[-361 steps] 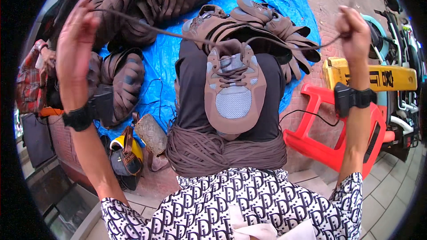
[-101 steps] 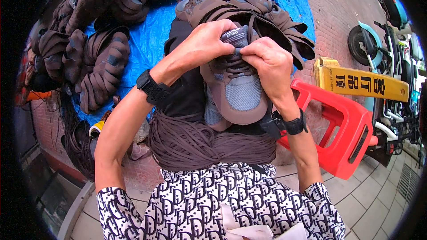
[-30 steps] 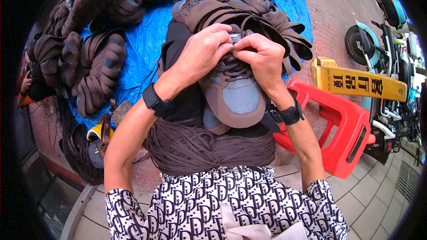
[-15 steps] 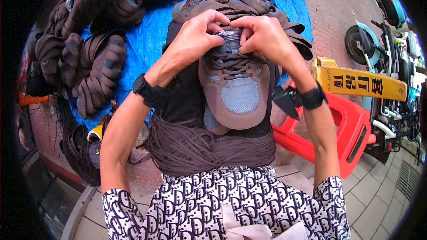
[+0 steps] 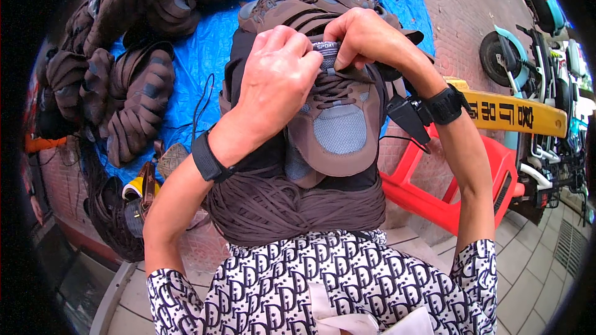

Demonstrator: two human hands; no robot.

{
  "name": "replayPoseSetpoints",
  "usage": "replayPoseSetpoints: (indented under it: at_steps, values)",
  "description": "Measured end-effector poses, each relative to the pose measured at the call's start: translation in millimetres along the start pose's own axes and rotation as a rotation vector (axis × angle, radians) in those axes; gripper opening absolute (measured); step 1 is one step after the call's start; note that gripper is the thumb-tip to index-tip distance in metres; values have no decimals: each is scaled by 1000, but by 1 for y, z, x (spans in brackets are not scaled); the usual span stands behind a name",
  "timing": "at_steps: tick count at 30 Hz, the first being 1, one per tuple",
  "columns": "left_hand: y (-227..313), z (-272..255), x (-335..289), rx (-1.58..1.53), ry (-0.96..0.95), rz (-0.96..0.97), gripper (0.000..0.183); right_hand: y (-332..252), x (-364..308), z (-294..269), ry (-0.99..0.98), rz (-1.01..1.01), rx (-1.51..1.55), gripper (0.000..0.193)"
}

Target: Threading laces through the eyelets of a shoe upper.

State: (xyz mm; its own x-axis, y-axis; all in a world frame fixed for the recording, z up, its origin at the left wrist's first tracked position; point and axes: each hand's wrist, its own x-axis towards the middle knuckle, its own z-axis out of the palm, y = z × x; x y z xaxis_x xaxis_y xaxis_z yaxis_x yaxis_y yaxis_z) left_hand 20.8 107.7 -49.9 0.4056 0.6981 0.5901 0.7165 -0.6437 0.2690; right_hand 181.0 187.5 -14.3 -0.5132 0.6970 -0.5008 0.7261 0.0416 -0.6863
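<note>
On my lap, over black cloth, lies a brown-grey shoe upper [image 5: 340,133] with a blue-grey mesh toe and dark laces crossing its front. Its toe points toward me. My left hand [image 5: 276,77] is closed beside the top of the tongue, knuckles up, and its fingertips are hidden. Opposite, my right hand [image 5: 363,40] pinches the upper at the tongue's right edge. A second upper [image 5: 297,170] shows partly beneath the first. Nearer my body, a thick bundle of dark brown laces [image 5: 261,211] lies across my lap.
Several more uppers [image 5: 292,12] lie just beyond my hands. Stacks of uppers [image 5: 139,102] rest on a blue tarp [image 5: 195,62] at the left. To the right are a red plastic stool [image 5: 397,180], a yellow bar-shaped sign [image 5: 515,111] and parked two-wheelers [image 5: 506,56].
My left hand has rolled over, knuckles now up, and covers the upper's left side. My right hand has risen slightly and turned, its wrist moving right. The upper has shifted slightly right.
</note>
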Motion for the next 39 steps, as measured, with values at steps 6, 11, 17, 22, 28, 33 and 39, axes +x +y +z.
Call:
replayPoseSetpoints:
  at_steps: [6, 11, 17, 22, 28, 33, 39]
  values:
    - [7, 6, -3, 175, -122, 79, 13, 3, 0, 1, 12, -8, 13, 20]
    - [12, 15, 3, 176, -138, 8, 13, 6, -2, 2, 48, -10, 34, 20]
    - [8, 7, 7, 34, -155, 5, 9, 7, -3, 2, 71, -36, 71, 23]
    - [-11, -28, 5, 63, -189, -29, 9, 17, -6, 0, 92, -43, 133, 25]
    - [-34, -66, -24, -497, -294, -685, 9, 34, -27, -15, 261, -139, 578, 26]
    - [-25, -37, -10, -1635, 35, -818, 14, 60, -53, -57, 496, -416, 894, 23]
    - [-21, -30, -5, -1970, 82, -821, 16, 105, -71, -94, 609, -627, 1133, 23]
